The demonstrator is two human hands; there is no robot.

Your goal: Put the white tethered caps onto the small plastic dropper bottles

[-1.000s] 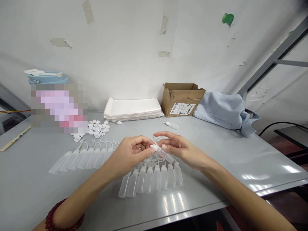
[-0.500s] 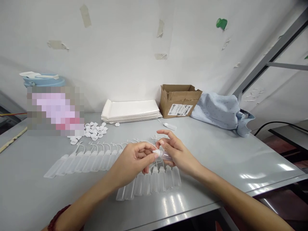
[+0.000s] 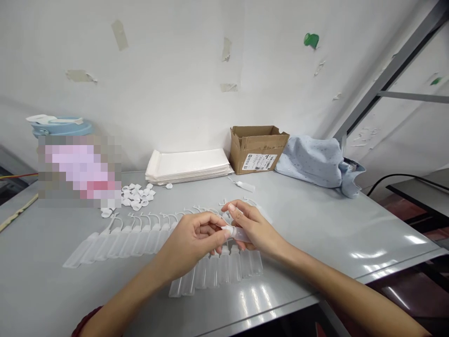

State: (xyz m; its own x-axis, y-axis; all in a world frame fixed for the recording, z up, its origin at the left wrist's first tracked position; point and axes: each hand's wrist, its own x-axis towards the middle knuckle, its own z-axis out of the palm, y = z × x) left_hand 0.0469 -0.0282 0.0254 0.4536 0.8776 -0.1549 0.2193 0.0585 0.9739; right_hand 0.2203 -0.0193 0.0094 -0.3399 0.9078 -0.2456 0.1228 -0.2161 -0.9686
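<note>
A small translucent squeeze bottle (image 3: 240, 234) lies sideways between my two hands, above the table. Around its body my right hand (image 3: 255, 224) is closed, index finger and thumb toward the neck. The fingers of my left hand (image 3: 201, 234) pinch the white cap (image 3: 228, 229) at the bottle's neck. Beneath and in front of my hands is a row of translucent bottles (image 3: 224, 269). Another row of bottles with thin curved white strips at their tops (image 3: 119, 243) stretches to the left, partly hidden by my left hand.
White caps (image 3: 136, 196) lie in a loose pile beside a blurred pink patch (image 3: 80, 164). White padded envelopes (image 3: 189, 164), an open cardboard box (image 3: 257, 150) and blue cloth (image 3: 308, 159) stand along the wall. One single bottle (image 3: 245, 186) lies before the box. The grey table's front edge (image 3: 280, 311) is near.
My hands keep hold of the bottle and cap at nearly the same place. The right index finger has curled slightly in toward the bottle neck. The view has tilted and shifted a little.
</note>
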